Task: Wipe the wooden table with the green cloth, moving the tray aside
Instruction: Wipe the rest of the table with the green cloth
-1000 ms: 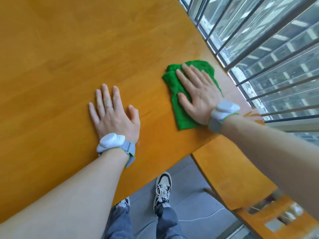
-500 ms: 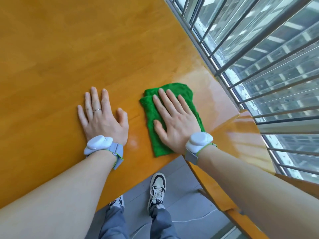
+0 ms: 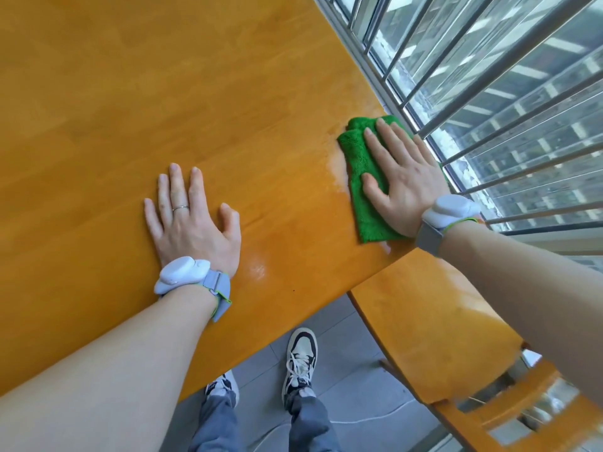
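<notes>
The folded green cloth (image 3: 360,164) lies flat on the wooden table (image 3: 163,93), near its right corner by the window. My right hand (image 3: 403,179) presses down on the cloth with fingers spread, covering most of it. My left hand (image 3: 191,220) rests flat on the bare tabletop to the left, palm down, holding nothing. A damp shiny streak shows on the wood just left of the cloth. No tray is in view.
A window with metal bars (image 3: 489,93) runs along the table's right edge. A wooden chair (image 3: 434,340) stands below the table's corner at the lower right. My feet in sneakers (image 3: 300,360) stand on the grey floor below the near edge.
My right hand has slid the cloth to the right and away from me, from beside the left hand toward the window edge. The left hand stays flat on the table.
</notes>
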A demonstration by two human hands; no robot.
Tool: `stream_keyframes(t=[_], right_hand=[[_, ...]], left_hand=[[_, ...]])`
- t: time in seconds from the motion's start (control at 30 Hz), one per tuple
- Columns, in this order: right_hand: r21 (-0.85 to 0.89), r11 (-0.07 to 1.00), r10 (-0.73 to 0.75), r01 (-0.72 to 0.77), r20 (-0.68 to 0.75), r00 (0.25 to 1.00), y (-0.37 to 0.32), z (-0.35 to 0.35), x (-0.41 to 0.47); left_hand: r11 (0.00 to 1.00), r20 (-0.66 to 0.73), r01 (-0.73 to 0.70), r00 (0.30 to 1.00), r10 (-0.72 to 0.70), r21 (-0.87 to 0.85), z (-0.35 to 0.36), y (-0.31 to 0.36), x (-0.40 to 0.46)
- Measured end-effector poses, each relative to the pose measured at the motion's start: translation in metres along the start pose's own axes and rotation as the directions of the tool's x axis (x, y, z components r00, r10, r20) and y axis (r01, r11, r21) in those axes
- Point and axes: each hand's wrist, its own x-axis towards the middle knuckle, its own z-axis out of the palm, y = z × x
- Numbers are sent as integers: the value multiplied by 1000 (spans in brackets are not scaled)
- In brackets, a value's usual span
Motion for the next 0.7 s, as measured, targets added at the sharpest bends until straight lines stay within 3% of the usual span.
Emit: stream_keyframes(t=[0.2, 0.43, 0.7], right_hand=[[56, 985, 168, -164, -63, 984, -28, 10, -40], [43, 990, 138, -136, -44, 989, -33, 17, -69], [15, 994, 105, -105, -40, 994, -13, 5, -2]], left_hand=[[1000, -12, 0, 1000, -1, -16, 1, -1, 0], [1000, -7, 2, 1000, -2, -9, 1, 1, 1], [1000, -9, 3, 1000, -3, 8, 1, 1, 0]])
